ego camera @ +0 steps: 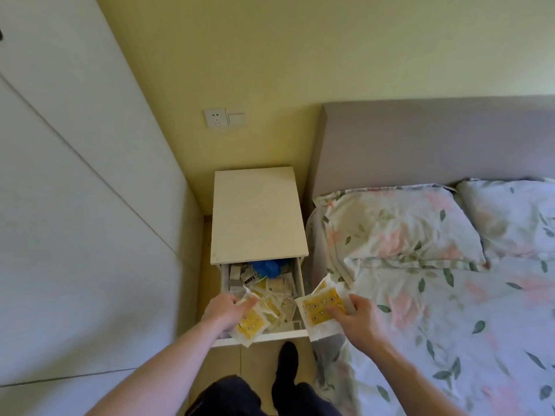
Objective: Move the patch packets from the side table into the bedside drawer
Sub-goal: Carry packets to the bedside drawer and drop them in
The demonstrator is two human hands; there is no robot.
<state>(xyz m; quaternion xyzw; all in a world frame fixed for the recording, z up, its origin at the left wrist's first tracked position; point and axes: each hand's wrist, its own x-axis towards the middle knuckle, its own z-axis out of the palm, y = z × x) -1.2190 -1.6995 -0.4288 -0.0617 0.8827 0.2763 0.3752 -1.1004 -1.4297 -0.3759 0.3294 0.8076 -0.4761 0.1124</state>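
Note:
The cream side table [258, 214] stands between the wardrobe and the bed, its top bare. Its drawer [270, 336] is pulled out toward me and holds several white-and-yellow patch packets [277, 304], small boxes and a blue item. My left hand [226, 310] grips a yellow patch packet [250, 324] over the drawer's front left corner. My right hand [357, 318] holds a small stack of patch packets [319, 309] just right of the drawer, above the bed's edge.
A white wardrobe [75, 205] closes off the left side. The bed with floral bedding [450, 325] and two pillows [399, 226] fills the right. A wall socket [216, 118] sits above the table. My legs and a dark shoe [286, 358] stand right in front of the drawer.

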